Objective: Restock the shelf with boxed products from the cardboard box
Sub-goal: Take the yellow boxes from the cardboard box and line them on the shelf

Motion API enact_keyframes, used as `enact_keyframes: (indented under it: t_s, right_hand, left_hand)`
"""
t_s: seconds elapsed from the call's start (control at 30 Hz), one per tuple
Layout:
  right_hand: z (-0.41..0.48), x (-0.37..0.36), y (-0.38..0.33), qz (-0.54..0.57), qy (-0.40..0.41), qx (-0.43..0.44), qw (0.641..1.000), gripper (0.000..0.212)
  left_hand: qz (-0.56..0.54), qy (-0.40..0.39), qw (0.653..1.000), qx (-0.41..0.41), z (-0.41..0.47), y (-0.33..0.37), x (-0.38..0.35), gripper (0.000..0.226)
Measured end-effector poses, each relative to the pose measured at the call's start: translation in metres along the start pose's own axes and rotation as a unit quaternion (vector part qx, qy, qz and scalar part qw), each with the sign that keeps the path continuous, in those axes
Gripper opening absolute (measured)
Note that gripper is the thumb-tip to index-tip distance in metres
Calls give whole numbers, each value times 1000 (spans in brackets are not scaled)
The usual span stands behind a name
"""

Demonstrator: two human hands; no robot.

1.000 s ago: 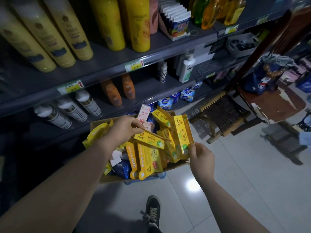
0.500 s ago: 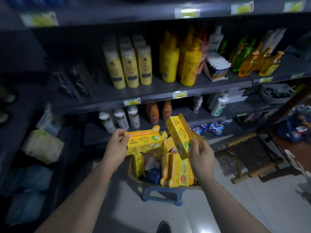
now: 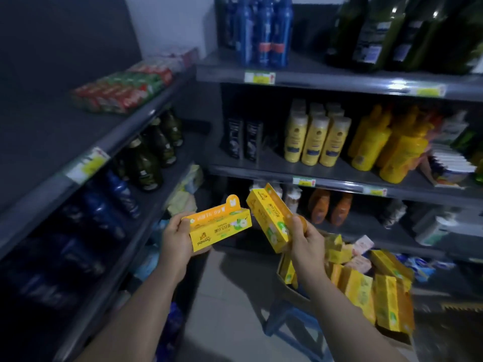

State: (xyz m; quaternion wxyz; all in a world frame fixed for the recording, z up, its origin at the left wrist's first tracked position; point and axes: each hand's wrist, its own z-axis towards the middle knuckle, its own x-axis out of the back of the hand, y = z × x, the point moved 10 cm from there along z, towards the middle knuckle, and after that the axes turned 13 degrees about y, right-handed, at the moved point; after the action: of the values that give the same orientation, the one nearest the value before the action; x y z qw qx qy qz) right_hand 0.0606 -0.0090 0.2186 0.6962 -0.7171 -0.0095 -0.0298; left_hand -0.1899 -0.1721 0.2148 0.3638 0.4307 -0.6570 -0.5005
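Basically two yellow boxes up in the air, in front of the shelving corner. Left box (image 3: 219, 228) lies flat-ish, long side across, printed upside down to the camera; logo reads something like "pupulog", other characters too blurred to read; hang tab at top with a small white figure. Left hand (image 3: 175, 239) closed on its left end, thumb on the front face, fingers behind. Right box (image 3: 270, 218) is tilted, far end up-left, green and white print near the lower end, text unreadable. Right hand (image 3: 307, 240) grips its near right end, fingers wrapped. Boxes near each other, not touching.

Cardboard box (image 3: 290, 288) sits low right on a blue stool (image 3: 292, 325), packed with more yellow boxes (image 3: 376, 299) and a few pink ones (image 3: 362, 245).

Far shelf (image 3: 339, 182): yellow bottles (image 3: 315, 138), orange bottles (image 3: 330, 206) below, blue bottles (image 3: 264, 30) on top, yellow price tags (image 3: 259, 77) on the edges, print unreadable. Left shelf (image 3: 86, 165): red-green packs (image 3: 122, 91), dark green bottles (image 3: 151, 158).
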Motion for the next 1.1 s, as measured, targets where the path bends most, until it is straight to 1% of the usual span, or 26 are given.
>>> enact_keyframes:
  t_s: [0.07, 0.17, 0.37, 0.47, 0.57, 0.63, 0.67, 0.7, 0.77, 0.87, 1.0, 1.1]
  right_hand:
    - [-15, -29, -8, 9, -34, -9, 999, 26]
    - [-37, -71, -19, 41, -90, -31, 995, 25]
    - [-85, -133, -53, 92, -219, -60, 969, 23]
    - [-108, -152, -65, 98, -277, -59, 954, 23]
    - [-143, -165, -75, 100, -340, -57, 933, 24]
    - [-152, -167, -79, 103, -352, -47, 929, 25]
    - [-182, -173, -85, 104, -400, -48, 910, 25]
    - [-211, -178, -89, 98, -443, -52, 889, 24]
    - [-217, -183, -90, 103, -438, -60, 891, 24]
    - [-276, -188, -102, 104, -510, -73, 851, 26]
    - [-357, -189, -114, 108, -568, -105, 809, 29]
    - [-415, -187, -122, 118, -597, -148, 780, 30]
  left_hand:
    - [-16, 27, 1000, 0, 1, 8, 36, 21]
    - [-44, 71, 996, -25, -5, 27, 85, 19]
    - [-108, 166, 979, -49, -38, 55, 167, 27]
    - [-109, 239, 962, -73, -67, 65, 205, 24]
    - [-82, 289, 948, -102, -95, 66, 242, 25]
    - [-75, 281, 951, -109, -107, 63, 251, 12]
    - [-81, 324, 936, -109, -133, 59, 274, 6]
    - [-89, 362, 922, -106, -159, 55, 296, 4]
    - [-110, 361, 918, -120, -171, 57, 303, 12]
    - [-81, 426, 890, -140, -219, 58, 346, 27]
    - [-99, 506, 840, -169, -289, 65, 405, 26]
    - [-111, 536, 817, -182, -332, 67, 444, 27]
